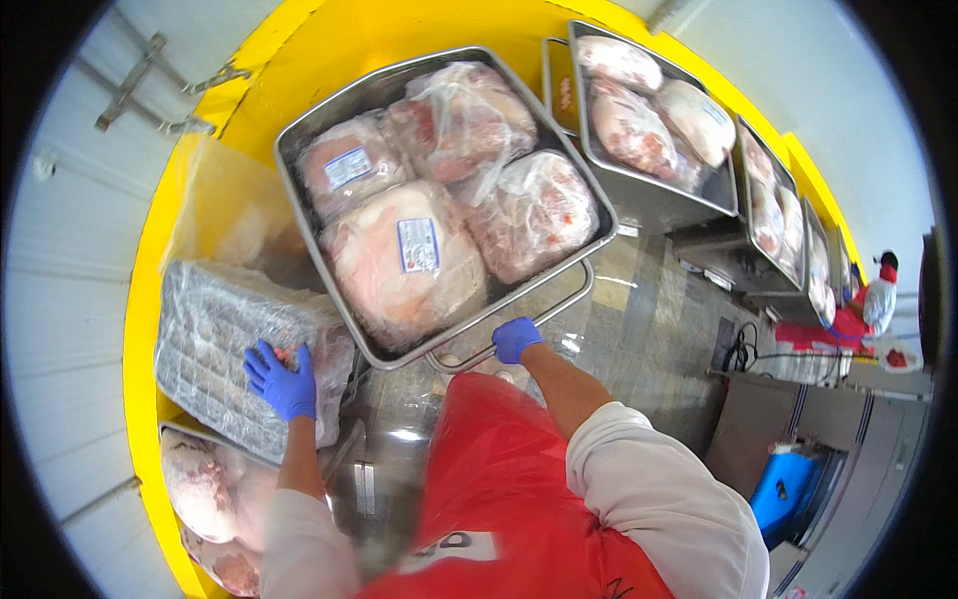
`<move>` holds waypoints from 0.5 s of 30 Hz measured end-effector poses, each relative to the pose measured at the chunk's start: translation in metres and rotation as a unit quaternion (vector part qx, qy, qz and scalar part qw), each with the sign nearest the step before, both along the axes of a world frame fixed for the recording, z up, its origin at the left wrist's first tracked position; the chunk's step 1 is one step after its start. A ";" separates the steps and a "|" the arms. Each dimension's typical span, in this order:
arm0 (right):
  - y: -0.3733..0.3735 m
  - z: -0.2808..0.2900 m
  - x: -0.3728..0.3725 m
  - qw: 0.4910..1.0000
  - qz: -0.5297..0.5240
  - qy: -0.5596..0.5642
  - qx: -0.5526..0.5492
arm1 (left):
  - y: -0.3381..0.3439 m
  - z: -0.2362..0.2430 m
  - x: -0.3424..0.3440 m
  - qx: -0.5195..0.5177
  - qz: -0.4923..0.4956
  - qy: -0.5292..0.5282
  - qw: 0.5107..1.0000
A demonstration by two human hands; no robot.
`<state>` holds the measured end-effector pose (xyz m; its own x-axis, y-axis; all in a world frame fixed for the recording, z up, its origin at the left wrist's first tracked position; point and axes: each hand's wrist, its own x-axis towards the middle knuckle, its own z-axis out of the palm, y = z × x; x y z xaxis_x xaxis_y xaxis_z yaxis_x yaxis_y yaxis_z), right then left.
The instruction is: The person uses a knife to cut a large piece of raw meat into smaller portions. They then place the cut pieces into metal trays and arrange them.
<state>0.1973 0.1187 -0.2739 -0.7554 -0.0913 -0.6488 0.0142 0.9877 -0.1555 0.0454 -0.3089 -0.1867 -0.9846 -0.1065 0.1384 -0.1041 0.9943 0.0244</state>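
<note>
My right hand (516,340), in a blue glove, is closed around the bent metal handle (574,301) of a steel meat cart (504,302). Several large cuts of meat in clear plastic fill that cart, the nearest a pale wrapped piece (371,262) bearing a white label. With fingers spread, my blue-gloved left hand (282,382) rests flat on a bulky load wrapped in clear plastic (215,344), left of the cart. What lies inside that wrapping is hard to make out.
More steel carts of meat (649,185) line the right wall, which has a yellow base. Another meat-filled container (205,489) is at lower left. A person (878,299) in red and white stands far right, near cables, a grey cabinet and a blue object (788,489). The tiled floor (649,309) looks wet.
</note>
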 end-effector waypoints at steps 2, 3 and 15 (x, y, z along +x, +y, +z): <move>0.005 -0.008 0.028 1.000 -0.018 0.008 0.025 | 0.000 -0.002 -0.001 -0.019 -0.006 0.006 1.000; 0.009 -0.014 0.040 0.999 -0.020 0.012 0.028 | -0.004 -0.006 -0.002 -0.027 -0.010 0.011 1.000; 0.030 -0.048 0.154 0.985 -0.133 0.039 0.100 | -0.014 -0.028 -0.011 -0.046 -0.045 0.056 0.996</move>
<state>0.3510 0.1488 -0.3215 -0.7835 0.2393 -0.5735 0.2716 0.9619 0.0304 0.0346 -0.3226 -0.2142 -0.9674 -0.0008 0.2532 -0.0167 0.9980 -0.0607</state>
